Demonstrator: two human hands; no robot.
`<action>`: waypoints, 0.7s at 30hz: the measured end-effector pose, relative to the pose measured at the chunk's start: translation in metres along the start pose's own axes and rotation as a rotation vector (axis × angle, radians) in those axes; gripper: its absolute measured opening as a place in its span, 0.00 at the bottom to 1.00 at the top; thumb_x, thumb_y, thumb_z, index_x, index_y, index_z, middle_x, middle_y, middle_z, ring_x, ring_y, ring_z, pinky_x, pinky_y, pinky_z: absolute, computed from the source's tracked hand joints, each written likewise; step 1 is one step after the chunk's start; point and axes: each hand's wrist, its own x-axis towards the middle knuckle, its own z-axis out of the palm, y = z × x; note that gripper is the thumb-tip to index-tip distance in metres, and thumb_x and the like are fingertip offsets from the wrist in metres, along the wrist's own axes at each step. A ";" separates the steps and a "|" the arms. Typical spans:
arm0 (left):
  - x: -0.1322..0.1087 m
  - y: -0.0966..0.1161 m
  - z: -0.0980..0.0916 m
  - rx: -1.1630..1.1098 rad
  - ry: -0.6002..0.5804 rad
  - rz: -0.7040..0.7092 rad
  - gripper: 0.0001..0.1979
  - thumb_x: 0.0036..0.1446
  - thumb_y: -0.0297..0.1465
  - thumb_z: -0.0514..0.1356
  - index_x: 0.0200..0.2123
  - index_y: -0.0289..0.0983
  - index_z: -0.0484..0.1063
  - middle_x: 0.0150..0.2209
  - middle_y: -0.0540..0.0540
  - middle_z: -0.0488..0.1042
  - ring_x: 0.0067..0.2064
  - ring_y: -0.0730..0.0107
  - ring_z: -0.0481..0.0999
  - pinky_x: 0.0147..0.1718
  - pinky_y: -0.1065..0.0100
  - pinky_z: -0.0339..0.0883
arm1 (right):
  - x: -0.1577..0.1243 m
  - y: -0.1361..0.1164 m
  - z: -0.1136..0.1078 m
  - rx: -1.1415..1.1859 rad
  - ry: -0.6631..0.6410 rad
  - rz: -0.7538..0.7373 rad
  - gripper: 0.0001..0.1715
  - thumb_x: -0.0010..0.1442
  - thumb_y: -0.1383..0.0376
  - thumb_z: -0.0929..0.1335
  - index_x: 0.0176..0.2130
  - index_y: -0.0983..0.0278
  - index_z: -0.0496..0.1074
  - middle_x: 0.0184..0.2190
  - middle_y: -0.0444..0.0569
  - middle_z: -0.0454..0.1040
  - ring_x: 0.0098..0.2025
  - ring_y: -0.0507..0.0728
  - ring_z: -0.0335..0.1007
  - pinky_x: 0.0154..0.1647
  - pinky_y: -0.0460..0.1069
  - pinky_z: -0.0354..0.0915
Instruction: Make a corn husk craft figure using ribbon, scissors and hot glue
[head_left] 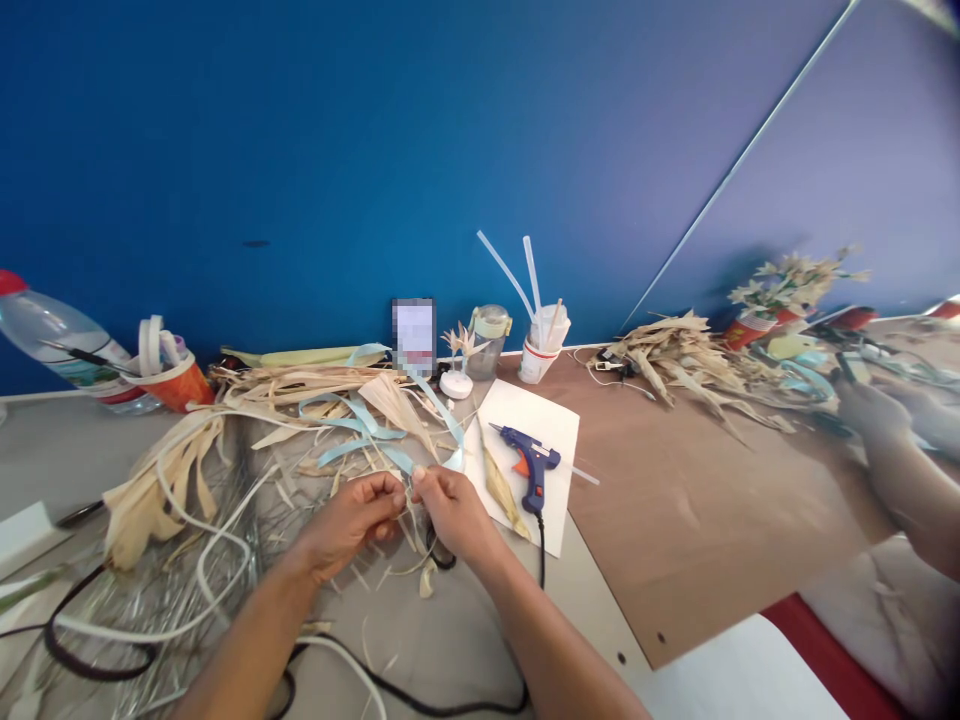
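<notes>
My left hand (pixel 365 512) and my right hand (pixel 451 508) meet over the table with fingertips pinched close together. What lies between the fingers is too small to make out; thin pale strips show just beneath. Just beyond the hands, a light blue ribbon (pixel 360 412) curls among dried corn husks (pixel 397 405). To the right of my right hand, a blue glue gun (pixel 531 462) rests on a white sheet (pixel 555 420), a clear glue stick poking from its back. A folded husk piece (pixel 499 482) lies beside it.
Along the wall stand a paper cup with glue sticks (pixel 538 360), a jar (pixel 489 345), a small husk flower (pixel 461 350) and a phone (pixel 414 335). Cables (pixel 202 560) cross the left side. At right are a husk pile (pixel 675 350) and another person's arm (pixel 900 460).
</notes>
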 end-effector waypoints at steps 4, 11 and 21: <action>0.001 -0.003 0.002 0.063 -0.011 0.009 0.15 0.47 0.39 0.66 0.25 0.34 0.67 0.20 0.56 0.61 0.19 0.82 0.56 0.21 0.73 0.47 | 0.001 0.002 0.003 -0.049 -0.008 0.040 0.21 0.59 0.56 0.61 0.19 0.63 0.59 0.15 0.38 0.54 0.19 0.48 0.50 0.20 0.44 0.47; 0.003 -0.007 -0.002 0.079 -0.041 0.010 0.14 0.49 0.38 0.65 0.26 0.34 0.68 0.20 0.56 0.61 0.19 0.82 0.56 0.21 0.74 0.47 | -0.001 0.005 0.003 -0.080 -0.028 0.039 0.18 0.58 0.63 0.62 0.19 0.63 0.58 0.15 0.39 0.58 0.19 0.48 0.53 0.19 0.43 0.48; 0.000 -0.004 -0.004 -0.104 -0.082 -0.061 0.13 0.47 0.36 0.67 0.29 0.34 0.69 0.19 0.56 0.62 0.19 0.81 0.58 0.23 0.73 0.52 | -0.004 -0.001 -0.001 -0.131 -0.041 -0.031 0.08 0.55 0.69 0.61 0.24 0.64 0.64 0.19 0.39 0.60 0.23 0.49 0.56 0.24 0.43 0.53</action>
